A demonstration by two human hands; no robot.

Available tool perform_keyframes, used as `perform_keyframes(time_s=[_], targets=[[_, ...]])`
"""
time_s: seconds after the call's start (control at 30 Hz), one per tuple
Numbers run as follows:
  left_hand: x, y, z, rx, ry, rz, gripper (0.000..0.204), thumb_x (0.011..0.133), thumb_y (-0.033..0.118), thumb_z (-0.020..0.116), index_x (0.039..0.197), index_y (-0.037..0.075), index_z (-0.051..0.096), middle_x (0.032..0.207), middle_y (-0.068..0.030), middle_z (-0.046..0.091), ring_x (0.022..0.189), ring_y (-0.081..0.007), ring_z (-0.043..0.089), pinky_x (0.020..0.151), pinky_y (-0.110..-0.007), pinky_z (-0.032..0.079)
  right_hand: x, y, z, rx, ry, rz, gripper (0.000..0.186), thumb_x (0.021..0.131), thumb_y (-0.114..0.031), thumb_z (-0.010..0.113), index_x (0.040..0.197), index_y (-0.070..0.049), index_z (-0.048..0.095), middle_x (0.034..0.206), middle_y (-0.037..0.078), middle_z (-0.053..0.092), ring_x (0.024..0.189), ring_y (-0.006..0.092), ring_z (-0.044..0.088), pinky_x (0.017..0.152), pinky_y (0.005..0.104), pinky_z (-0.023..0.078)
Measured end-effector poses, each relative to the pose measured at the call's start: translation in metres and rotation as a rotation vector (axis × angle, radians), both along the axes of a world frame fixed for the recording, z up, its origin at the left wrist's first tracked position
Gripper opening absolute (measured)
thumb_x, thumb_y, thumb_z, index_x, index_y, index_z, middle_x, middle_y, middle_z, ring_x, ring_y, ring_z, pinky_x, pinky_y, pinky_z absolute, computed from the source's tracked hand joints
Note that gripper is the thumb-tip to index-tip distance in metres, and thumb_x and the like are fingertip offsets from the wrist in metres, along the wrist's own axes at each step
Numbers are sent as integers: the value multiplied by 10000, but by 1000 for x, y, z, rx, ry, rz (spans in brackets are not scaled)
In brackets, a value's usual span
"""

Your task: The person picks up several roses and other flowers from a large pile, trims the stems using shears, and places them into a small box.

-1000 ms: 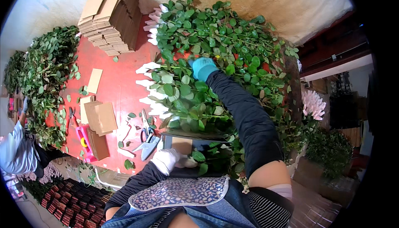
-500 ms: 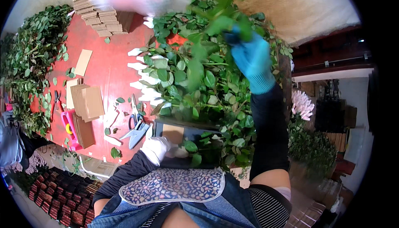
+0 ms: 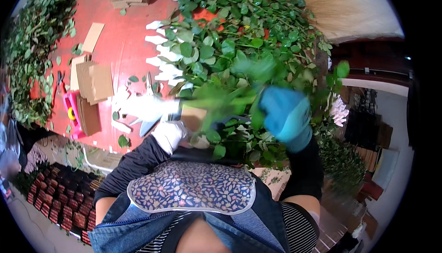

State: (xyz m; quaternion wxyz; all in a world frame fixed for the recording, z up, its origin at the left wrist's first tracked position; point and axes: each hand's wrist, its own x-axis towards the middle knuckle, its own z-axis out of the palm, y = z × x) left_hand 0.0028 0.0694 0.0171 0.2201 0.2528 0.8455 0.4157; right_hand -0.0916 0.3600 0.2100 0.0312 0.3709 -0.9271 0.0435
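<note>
Swung down toward me since the last frame: that leafy flower stem (image 3: 235, 102) now stretches sideways over the bench (image 3: 119, 27).
Right hand (image 3: 285, 114) has its fingers wrapped round it; left hand (image 3: 169, 135), can't tell. I'd guess light, springy, fragile at the white head (image 3: 145, 107), so grip the stalk. Blur smears that head's outline.

Stem (image 3: 241, 101) green; right glove (image 3: 286, 117) teal; left glove (image 3: 169, 136) white.

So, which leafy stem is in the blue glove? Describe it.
Find the red table and its leafy stems. Nearer the person, the blue-gloved right hand grips one stem whose blurred white end points left. Unlike its neighbours, it's held up.
</note>
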Motion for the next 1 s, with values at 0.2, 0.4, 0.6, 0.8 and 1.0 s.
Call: perform_keyframes(time_s=[0.2, 0.4, 0.6, 0.8, 1.0], targets=[[12, -14, -18, 542, -279, 158, 334, 807, 328, 720, 943, 24, 693, 850, -121, 683, 708, -303, 650, 635, -355, 535, 91, 7, -55, 99, -150, 25, 390, 688, -153, 662, 1069, -67, 665, 830, 57, 647, 650, 214, 605, 577, 365, 440], [0, -3, -8, -106, 82, -61, 279, 764, 247, 715, 962, 51, 696, 791, -133, 649, 766, -342, 650, 687, -390, 541, 116, 0, -36, -40, -225, 107, 351, 738, -173, 661, 1076, -87, 696, 767, 1, 591, 557, 171, 548, 467, 331, 446], [-2, 1, 13, 240, -373, 82, 235, 792, 54, 705, 1024, 27, 672, 1030, -117, 628, 882, -233, 669, 741, -329, 545, 95, 55, -119, 142, -329, -153, 363, 796, -134, 603, 1153, -77, 632, 839, 115, 646, 637, 294, 616, 551, 417, 483], [3, 2, -2, 334, -646, 245, 265, 752, 116, 730, 1001, 62, 657, 980, -113, 631, 818, -286, 652, 684, -368, 530, 104, 66, -150, 343, -525, -78, 373, 858, -162, 547, 1216, -73, 605, 902, 166, 669, 713, 345, 644, 592, 461, 493], [-6, 9, 24, -5, 104, 83, 345, 814, 154, 681, 1119, 49, 556, 839, -122, 667, 758, -307, 669, 644, -379, 533, 110, 55, -171, 361, -584, -135, 307, 921, -167, 490, 1206, -129, 597, 883, 139, 668, 759, 348, 651, 606, 501, 475]])
